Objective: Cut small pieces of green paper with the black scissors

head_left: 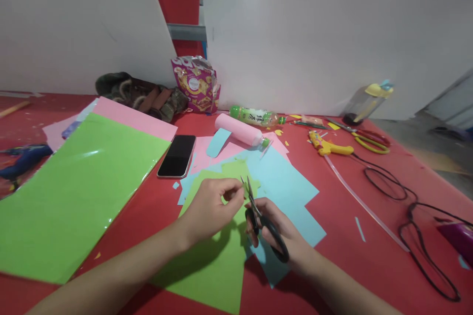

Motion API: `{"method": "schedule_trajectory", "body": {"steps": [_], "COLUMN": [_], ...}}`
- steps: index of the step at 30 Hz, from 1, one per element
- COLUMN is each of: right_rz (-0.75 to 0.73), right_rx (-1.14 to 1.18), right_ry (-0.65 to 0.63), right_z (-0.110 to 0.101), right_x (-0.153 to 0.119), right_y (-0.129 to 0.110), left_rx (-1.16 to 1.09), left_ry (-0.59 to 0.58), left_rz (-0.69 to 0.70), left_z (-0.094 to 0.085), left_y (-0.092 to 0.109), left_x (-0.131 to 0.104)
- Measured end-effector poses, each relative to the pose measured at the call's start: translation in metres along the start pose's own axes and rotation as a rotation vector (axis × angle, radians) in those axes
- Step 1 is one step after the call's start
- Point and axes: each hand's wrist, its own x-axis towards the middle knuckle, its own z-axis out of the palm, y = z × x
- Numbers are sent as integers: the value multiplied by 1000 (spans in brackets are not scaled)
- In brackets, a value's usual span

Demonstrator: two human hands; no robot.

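Observation:
Black-handled scissors [271, 234] are in my right hand [277, 219], fingers through the loops, blades parted and pointing away from me. Just left of the blades, my left hand [216, 206] is closed in a pinch. Whatever lies between its thumb and finger is too small to make out. Beneath both hands lie a green paper sheet [218, 275] and light blue paper [295, 197], with small green scraps on them. Beyond them a bottle wrapped in pink paper [240, 130] lies on its side, a light blue paper strip [219, 142] against it.
A phone [177, 156] and a stack of green sheets [77, 197] lie left. At the back are a snack bag [195, 83] and a green-labelled bottle [254, 116]. On the right sit a yellow glue gun [328, 146] with its cord, larger scissors [369, 140] and a clear bottle [365, 103].

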Motion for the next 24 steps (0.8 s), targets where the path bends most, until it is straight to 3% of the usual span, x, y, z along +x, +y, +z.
{"method": "schedule_trajectory", "body": {"steps": [10,24], "right_rz": [-19,-7], "right_rx": [53,112], "right_ry": [-35,-16], "right_z": [-1,-2], "right_x": [-1,-1], "right_y": [4,3], "left_rx": [-40,49], "left_ry": [-15,-17], "left_rz": [-49,23], "left_z": [0,-2], "left_y": [4,3], "left_x": [1,1]}}
